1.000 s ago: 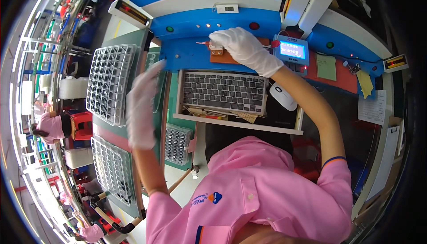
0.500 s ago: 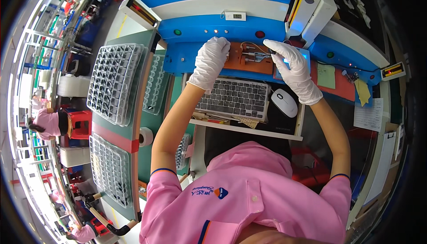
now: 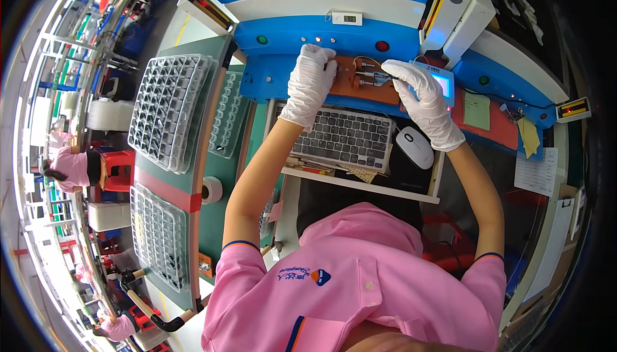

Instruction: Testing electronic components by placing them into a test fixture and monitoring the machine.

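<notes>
White gloves cover both hands. My left hand (image 3: 310, 83) is closed at the left end of an orange-brown plate (image 3: 345, 82), its fingertips curled together. Something small and dark shows at those fingertips, too small to name. Beside the right end of the same plate, my right hand (image 3: 427, 100) pinches a small dark piece (image 3: 394, 78) between thumb and fingers. Between the hands, a metal clamp fixture (image 3: 371, 78) with a thin cable is mounted on the plate. The right hand's fingertips are close to the fixture; whether they touch it I cannot tell.
Below the hands, a drawer holds a keyboard (image 3: 347, 139) and a white mouse (image 3: 414, 148). A blue machine housing (image 3: 283, 34) with buttons rises behind. Clear plastic trays (image 3: 168, 111) are stacked on the left bench beside a tape roll (image 3: 211, 190). A lit screen (image 3: 442, 85) stands right.
The whole view has shifted slightly. Both hands stay at almost the same places by the plate, the right fingertips a touch nearer the fixture.
</notes>
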`<state>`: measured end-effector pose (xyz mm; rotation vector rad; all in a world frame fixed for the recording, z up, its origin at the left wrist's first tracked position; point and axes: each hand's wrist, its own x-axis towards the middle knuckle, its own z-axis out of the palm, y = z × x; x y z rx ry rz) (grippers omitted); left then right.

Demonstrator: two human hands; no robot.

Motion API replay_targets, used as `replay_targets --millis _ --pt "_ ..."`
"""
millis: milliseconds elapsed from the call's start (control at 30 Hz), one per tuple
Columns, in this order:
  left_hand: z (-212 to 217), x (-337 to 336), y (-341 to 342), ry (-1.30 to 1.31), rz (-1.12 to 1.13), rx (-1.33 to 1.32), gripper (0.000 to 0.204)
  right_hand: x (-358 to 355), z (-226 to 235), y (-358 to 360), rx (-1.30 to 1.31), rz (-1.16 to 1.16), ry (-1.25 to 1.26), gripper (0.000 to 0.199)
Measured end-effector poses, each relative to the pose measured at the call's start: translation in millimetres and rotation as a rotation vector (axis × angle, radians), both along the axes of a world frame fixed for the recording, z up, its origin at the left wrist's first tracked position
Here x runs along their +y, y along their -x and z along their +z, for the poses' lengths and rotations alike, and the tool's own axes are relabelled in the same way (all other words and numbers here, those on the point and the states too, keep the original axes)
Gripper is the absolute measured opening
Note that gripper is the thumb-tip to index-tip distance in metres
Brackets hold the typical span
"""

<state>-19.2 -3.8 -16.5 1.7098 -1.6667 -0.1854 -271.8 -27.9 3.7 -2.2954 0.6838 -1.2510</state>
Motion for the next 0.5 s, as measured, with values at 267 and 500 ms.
replay_targets --millis 267,500 --pt "0.0 -9.2 -2.5 0.033 0.028 -0.273 0.028 -5.0 -5.7 4.8 0.008 -0.069 0.053 0.035" --pt "-9.9 0.3 3.6 0.340 0.082 -0.377 0.027 -8.8 -8.1 0.4 -0.043 -0.137 -0.169 0.034"
